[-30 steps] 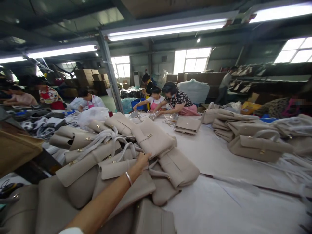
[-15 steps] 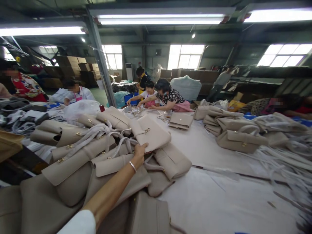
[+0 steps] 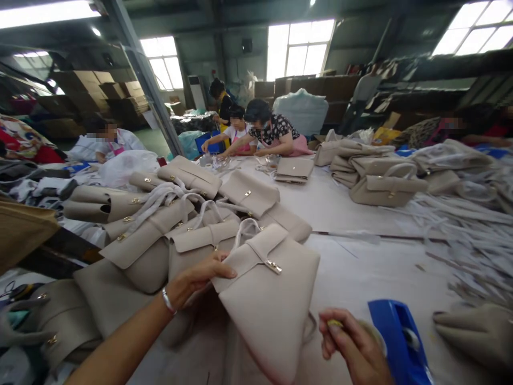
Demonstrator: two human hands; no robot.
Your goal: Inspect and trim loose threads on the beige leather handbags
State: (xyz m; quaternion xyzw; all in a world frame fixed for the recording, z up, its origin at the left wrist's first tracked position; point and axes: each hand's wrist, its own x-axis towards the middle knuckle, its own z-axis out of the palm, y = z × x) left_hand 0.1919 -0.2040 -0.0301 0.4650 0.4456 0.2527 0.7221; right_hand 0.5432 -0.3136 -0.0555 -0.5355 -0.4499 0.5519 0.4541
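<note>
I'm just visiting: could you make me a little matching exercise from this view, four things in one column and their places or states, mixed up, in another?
Column one
1. Left hand
2. Right hand
3. Bracelet
4. Blue object

Column two
A. Holding something small and yellow
B. Just right of the person's right hand
C. Gripping a beige bag
D. Around the left wrist

Right pairs: 1-C, 2-A, 3-D, 4-B

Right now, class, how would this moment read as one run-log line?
left hand: holds beige bag | right hand: pinches small yellow item | blue tape dispenser: beside right hand
</note>
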